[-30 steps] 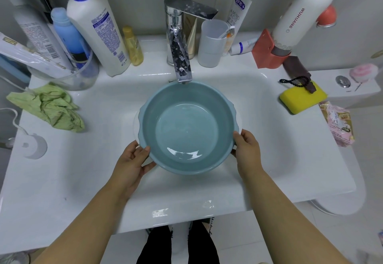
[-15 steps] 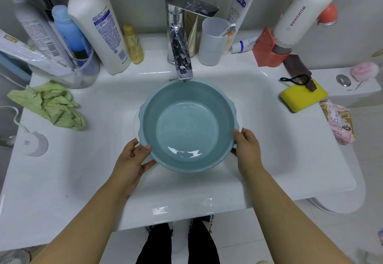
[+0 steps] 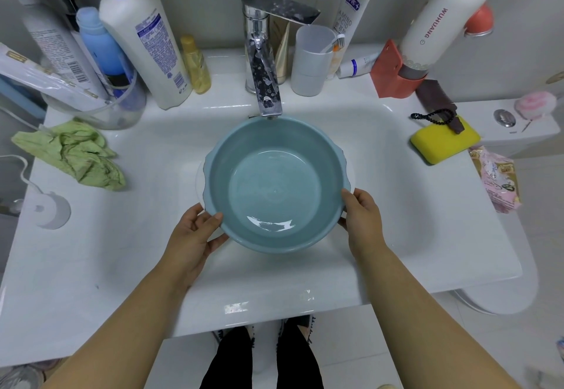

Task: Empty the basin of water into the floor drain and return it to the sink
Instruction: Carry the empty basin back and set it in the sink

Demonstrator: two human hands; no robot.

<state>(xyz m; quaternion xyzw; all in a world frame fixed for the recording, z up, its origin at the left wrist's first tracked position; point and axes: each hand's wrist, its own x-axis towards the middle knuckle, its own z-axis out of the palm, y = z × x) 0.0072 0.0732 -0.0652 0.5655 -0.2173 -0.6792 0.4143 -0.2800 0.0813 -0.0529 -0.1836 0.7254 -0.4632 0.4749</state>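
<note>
A round blue-grey basin [image 3: 276, 156] sits in the white sink [image 3: 396, 193], just under the chrome faucet [image 3: 264, 83]. A shallow layer of water glints on its bottom. My left hand [image 3: 195, 233] grips the rim at the near left, thumb over the edge. My right hand [image 3: 361, 217] holds the rim at the near right. The floor drain is not in view.
Bottles [image 3: 143, 41] and a clear tub crowd the back left; a green cloth [image 3: 76, 153] lies left. A cup [image 3: 311, 59], tubes and a white spray bottle [image 3: 439, 19] stand behind. A yellow sponge [image 3: 442, 141] and toilet tank [image 3: 512, 126] are right.
Both hands have stayed on the basin's rim. The basin sits a touch higher in view; otherwise nothing has visibly shifted.
</note>
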